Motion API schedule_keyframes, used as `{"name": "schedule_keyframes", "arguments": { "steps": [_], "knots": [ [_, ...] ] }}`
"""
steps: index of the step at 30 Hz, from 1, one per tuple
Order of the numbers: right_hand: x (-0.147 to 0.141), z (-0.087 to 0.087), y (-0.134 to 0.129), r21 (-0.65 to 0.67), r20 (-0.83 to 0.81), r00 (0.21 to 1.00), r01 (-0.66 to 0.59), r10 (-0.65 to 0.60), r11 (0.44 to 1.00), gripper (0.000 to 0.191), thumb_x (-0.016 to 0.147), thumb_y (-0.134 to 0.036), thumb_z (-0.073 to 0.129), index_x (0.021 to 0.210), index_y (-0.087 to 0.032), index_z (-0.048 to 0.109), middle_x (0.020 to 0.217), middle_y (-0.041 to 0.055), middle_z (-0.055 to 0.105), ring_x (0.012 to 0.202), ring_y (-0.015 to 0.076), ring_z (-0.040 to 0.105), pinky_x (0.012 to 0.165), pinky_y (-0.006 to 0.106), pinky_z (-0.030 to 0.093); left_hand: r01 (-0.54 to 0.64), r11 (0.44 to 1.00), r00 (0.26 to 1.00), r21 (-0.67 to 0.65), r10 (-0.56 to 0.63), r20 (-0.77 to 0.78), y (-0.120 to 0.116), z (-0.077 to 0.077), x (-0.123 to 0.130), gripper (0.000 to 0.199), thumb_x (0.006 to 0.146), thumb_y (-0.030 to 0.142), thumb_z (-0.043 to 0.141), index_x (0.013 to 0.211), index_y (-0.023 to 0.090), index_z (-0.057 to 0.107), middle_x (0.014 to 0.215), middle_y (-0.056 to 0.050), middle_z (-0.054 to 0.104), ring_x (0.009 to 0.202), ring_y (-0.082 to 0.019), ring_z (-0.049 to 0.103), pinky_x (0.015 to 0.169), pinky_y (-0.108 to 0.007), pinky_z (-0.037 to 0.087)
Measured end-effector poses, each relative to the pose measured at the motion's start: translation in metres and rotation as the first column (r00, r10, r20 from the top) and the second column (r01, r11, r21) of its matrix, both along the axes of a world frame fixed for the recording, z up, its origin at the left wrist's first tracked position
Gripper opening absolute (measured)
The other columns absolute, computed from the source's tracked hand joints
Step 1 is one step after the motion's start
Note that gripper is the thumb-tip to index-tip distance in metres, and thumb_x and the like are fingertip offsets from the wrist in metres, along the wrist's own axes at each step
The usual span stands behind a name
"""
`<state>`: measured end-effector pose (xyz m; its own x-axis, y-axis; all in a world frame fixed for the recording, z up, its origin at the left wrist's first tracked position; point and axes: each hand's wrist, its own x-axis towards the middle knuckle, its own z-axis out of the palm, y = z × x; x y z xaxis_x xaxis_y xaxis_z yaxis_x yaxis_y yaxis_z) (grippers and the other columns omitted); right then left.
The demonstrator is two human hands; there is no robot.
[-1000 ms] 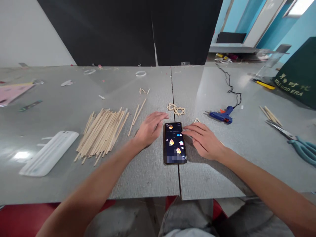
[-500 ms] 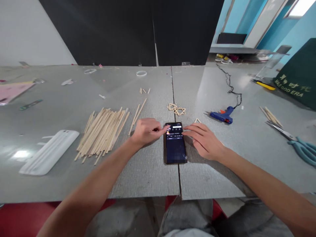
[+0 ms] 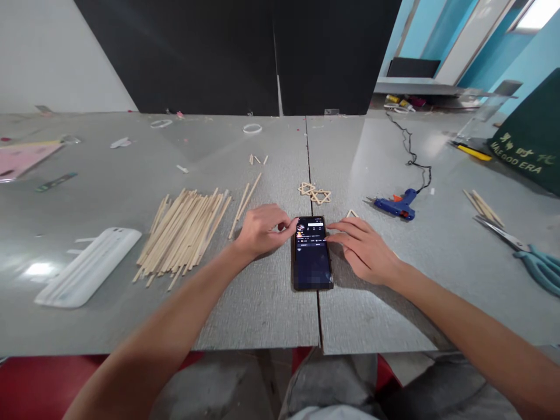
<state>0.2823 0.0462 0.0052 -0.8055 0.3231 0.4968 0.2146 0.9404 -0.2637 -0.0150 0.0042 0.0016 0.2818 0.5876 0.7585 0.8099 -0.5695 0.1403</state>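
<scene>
A dark phone with a lit screen lies flat on the grey table, over the seam. My left hand rests at its upper left edge, fingers curled and the thumb by the screen's top corner; whether it grips anything is unclear. My right hand lies at the phone's right edge with fingers stretched out, holding nothing. Beyond the phone are two small wooden stars. A little wooden triangle shows just above my right fingers, partly hidden. Left of my left hand are a few loose sticks.
At left lie a big pile of sticks and a white case. To the right are a blue glue gun with its cord, teal-handled scissors, more sticks and a yellow cutter.
My left thumb has drawn back slightly from the screen toward the phone's upper left corner. A little more text shows on the screen. My right hand has barely moved.
</scene>
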Motion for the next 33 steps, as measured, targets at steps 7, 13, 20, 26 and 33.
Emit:
{"name": "schedule_keyframes", "arguments": {
  "steps": [7,13,20,26,33],
  "knots": [
    [0.0001,-0.0004,0.0008,0.018,0.010,1.000,-0.012,0.012,1.000,0.041,0.095,-0.007,0.043,0.126,-0.018,0.067,0.142,0.0118,0.066,0.131,0.0311,0.055,0.111,0.059,0.050,0.047,0.999,0.997,0.028,-0.048,0.052,-0.0014,0.0014,0.0009,0.019,0.094,0.016,0.065,0.078,0.020,0.057,0.065,0.004,0.058,0.060,-0.011,0.052,0.062,-0.027,0.041],
    [0.0006,0.0012,0.0004,0.024,0.024,1.000,-0.007,0.006,1.000,0.042,0.094,-0.006,0.044,0.126,-0.017,0.068,0.141,0.0125,0.066,0.131,0.0309,0.055,0.112,0.059,0.050,0.069,0.995,0.996,0.067,-0.072,0.053,0.0000,0.0001,-0.0001,0.017,0.091,0.011,0.066,0.080,0.021,0.056,0.067,0.004,0.058,0.062,-0.012,0.052,0.063,-0.028,0.041],
    [-0.0001,0.0000,0.0005,0.017,0.022,1.000,0.010,-0.011,1.000,0.042,0.096,-0.007,0.043,0.129,-0.017,0.066,0.141,0.0123,0.066,0.131,0.0303,0.055,0.114,0.057,0.048,0.071,0.995,0.996,0.064,-0.075,0.056,-0.0009,0.0021,-0.0003,0.015,0.089,0.009,0.061,0.082,0.021,0.055,0.069,0.003,0.058,0.063,-0.013,0.051,0.064,-0.028,0.041],
    [-0.0014,-0.0010,0.0007,-0.003,0.027,0.999,0.024,-0.024,1.000,0.045,0.097,-0.009,0.041,0.135,-0.018,0.064,0.140,0.0127,0.066,0.131,0.0301,0.056,0.117,0.060,0.045,0.084,0.996,0.995,0.035,-0.086,0.058,-0.0014,0.0005,-0.0034,0.011,0.088,0.011,0.058,0.083,0.021,0.055,0.072,0.001,0.058,0.066,-0.016,0.054,0.065,-0.031,0.044],
    [-0.0018,-0.0003,0.0004,-0.009,0.032,0.999,0.029,-0.029,1.000,0.045,0.098,-0.010,0.040,0.136,-0.017,0.062,0.140,0.0137,0.066,0.131,0.0303,0.056,0.116,0.059,0.047,0.121,0.992,0.990,-0.041,-0.118,0.076,-0.0012,-0.0018,-0.0052,0.010,0.088,0.011,0.057,0.090,0.020,0.059,0.085,-0.003,0.070,0.078,-0.020,0.064,0.076,-0.036,0.050]
  ]
}}
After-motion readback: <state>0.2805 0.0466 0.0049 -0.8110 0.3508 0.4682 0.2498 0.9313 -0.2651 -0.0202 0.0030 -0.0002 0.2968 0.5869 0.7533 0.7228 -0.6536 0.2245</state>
